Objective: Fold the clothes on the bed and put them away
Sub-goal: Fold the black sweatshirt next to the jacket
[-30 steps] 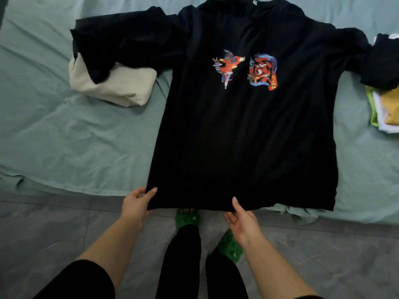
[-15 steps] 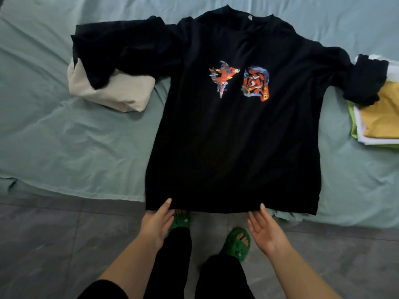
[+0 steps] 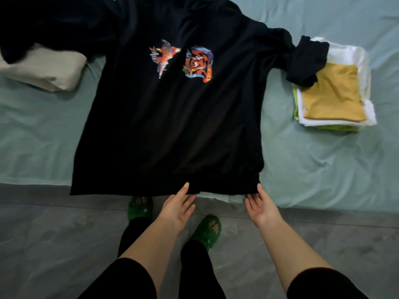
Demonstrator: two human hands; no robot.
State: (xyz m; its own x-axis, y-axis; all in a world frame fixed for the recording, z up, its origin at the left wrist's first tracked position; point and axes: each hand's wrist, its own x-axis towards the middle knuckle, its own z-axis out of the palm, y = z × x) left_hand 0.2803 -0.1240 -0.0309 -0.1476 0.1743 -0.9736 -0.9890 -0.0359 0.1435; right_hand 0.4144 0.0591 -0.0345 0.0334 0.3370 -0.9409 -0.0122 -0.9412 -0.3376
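Sliding right along the hem since a second ago, the left hand point(image 3: 177, 203) now touches mid-hem and the right hand point(image 3: 262, 207) the right corner, both flat-fingered and gripping nothing. The shirt point(image 3: 172, 117) lies spread print-up on the bed point(image 3: 313, 165). Smoothing looks finished, so folding can likely begin.

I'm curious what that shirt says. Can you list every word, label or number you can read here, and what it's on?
No text can be read.
Print on the black shirt: red and blue stylised shapes, perhaps characters, too blurred to read.
Folded pile, beige bundle, green slippers: no writing visible.
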